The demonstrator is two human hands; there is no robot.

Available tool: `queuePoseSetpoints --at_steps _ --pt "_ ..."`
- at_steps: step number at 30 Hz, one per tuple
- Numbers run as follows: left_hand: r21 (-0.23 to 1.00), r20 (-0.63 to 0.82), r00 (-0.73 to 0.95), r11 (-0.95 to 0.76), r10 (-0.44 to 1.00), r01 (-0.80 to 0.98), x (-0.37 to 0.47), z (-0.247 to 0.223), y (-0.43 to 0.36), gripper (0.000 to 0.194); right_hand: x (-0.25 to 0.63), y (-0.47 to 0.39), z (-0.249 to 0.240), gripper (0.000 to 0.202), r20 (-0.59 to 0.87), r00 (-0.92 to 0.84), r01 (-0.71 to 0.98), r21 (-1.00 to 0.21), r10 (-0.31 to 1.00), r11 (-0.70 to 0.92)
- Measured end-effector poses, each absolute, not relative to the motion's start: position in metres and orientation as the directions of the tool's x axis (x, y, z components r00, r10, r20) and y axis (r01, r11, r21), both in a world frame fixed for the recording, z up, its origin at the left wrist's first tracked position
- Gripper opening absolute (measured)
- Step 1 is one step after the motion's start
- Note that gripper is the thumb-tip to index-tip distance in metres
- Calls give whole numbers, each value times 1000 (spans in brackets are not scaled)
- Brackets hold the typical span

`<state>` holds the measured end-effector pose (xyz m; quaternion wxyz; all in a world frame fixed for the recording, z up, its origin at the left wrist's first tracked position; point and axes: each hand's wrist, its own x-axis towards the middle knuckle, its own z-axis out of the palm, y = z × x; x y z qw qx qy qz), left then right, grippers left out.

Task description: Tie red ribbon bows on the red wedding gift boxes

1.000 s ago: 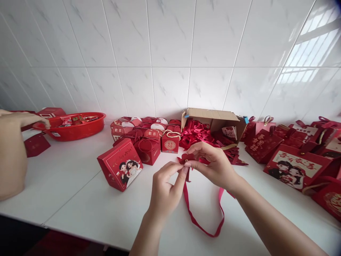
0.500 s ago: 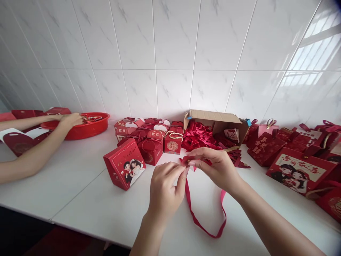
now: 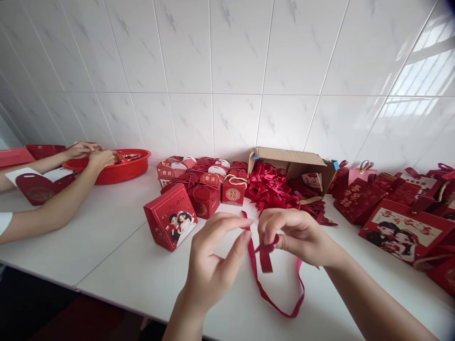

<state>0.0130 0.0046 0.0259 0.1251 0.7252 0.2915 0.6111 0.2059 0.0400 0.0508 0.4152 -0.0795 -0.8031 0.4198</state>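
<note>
My right hand (image 3: pixel 300 234) pinches a short dark red strip (image 3: pixel 266 263) that bends over near the fingertips and hangs down. Close beside it, my left hand (image 3: pixel 211 265) has its thumb and forefinger apart, with nothing seen between them. Beneath both hands a long crimson ribbon (image 3: pixel 293 312) lies in a loop on the white table (image 3: pixel 124 279). To the left of my left hand a red gift box (image 3: pixel 170 218) with a printed wedding couple stands tilted back.
Small red boxes (image 3: pixel 204 194) stand together near the wall. A cardboard box (image 3: pixel 291 154) on its side spills red ribbons (image 3: pixel 268 184). Several finished-looking red boxes (image 3: pixel 405 229) crowd the right. At left, another person's hands (image 3: pixel 101 158) work over a red basin (image 3: pixel 122 175).
My hands have separated; the left fingers have opened off the dark red strip, which stays in my right hand, slightly lower. The other person's second hand has come into view over the basin.
</note>
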Motion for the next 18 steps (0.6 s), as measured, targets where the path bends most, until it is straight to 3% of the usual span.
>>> queuePoseSetpoints --at_steps 3,8,13,18 --pt "470 841 223 -870 493 150 10 29 1 28 205 38 49 7 583 -687 -326 -781 434 532" --pt "397 881 232 -911 412 109 13 32 1 24 202 39 44 6 562 -683 -415 -824 467 385" --pt "458 851 257 -887 457 60 13 34 -1 16 201 38 41 6 494 -704 -406 -869 511 281" --pt "497 823 279 -865 495 71 12 30 -2 13 200 38 42 6 501 -693 -381 -865 518 327"
